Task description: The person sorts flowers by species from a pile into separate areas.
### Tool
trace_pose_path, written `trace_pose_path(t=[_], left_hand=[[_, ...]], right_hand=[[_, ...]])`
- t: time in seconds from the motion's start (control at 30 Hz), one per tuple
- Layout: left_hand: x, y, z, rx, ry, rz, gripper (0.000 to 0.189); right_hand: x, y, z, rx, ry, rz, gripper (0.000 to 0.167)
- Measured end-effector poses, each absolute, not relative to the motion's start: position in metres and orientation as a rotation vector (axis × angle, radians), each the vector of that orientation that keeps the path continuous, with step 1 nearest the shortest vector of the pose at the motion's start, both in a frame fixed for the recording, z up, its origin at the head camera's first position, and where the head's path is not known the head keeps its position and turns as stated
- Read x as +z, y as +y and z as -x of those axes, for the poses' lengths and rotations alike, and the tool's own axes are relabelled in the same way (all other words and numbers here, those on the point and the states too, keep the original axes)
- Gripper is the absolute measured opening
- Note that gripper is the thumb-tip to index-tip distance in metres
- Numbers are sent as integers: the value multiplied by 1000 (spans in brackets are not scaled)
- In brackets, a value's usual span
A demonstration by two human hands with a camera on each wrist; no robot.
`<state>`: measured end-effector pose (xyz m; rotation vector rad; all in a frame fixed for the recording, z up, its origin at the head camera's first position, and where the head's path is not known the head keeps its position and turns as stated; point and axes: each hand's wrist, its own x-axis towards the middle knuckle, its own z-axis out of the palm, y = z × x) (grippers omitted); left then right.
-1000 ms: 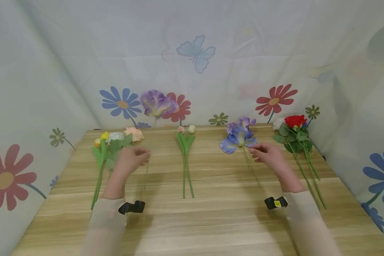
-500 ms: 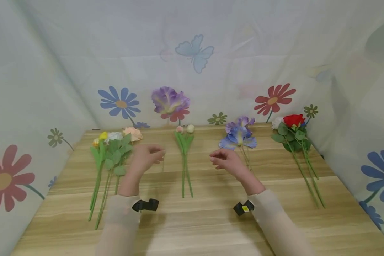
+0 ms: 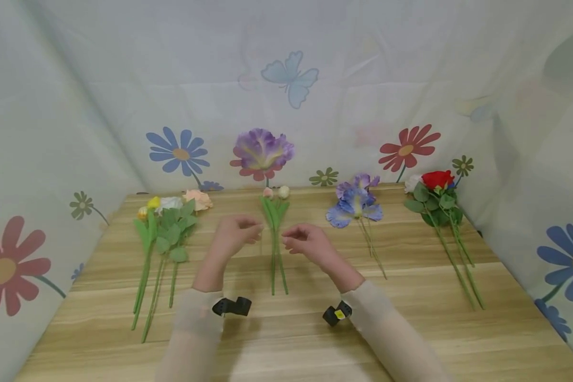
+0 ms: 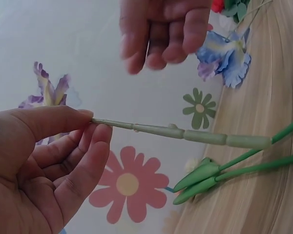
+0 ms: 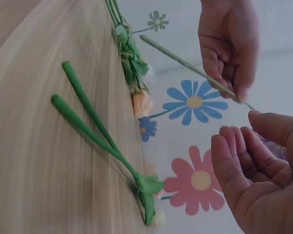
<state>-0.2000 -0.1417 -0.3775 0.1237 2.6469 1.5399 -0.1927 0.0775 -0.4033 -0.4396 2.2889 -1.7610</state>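
Observation:
My left hand (image 3: 234, 236) pinches the thin green stem (image 4: 161, 130) of a purple iris (image 3: 263, 149) between thumb and fingers. The bloom stands up above the hands, and the stem's lower end points toward me in the left wrist view. Close by on the right, my right hand (image 3: 309, 245) has loosely bent fingers (image 5: 227, 156) and holds nothing; a gap shows between it and the stem. Below both hands, two tulips (image 3: 275, 212), one pinkish and one cream, lie crossed on the table.
A blue iris (image 3: 355, 204) and a purple one lie right of the middle. At the far right are a red rose (image 3: 438, 181) and a white bloom. Yellow tulips, a white flower and a peach rose (image 3: 198, 200) lie left on the wooden table (image 3: 286, 339). Printed curtains (image 3: 196, 63) surround it.
My left hand has carried the purple iris rightward to the middle. My right hand has left the blue iris, moving left until close to my left hand; the blue iris stays on the table.

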Motion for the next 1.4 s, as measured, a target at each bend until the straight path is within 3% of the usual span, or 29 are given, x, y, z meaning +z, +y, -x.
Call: trace_pose_path(t=[0.4,0.97,1.4], left_hand=[[-375,-122,197,1569,2638,-167,26],[-381,-116,198,1622,2604,-195,30],[-386,-185,186,1428,2720,-162,38]], right_hand=[[-409,57,189,-1764,2253,441,29],[-411,64,189,-1782,2348,416,26],[-410,140,206,-1693,2550,267,26]])
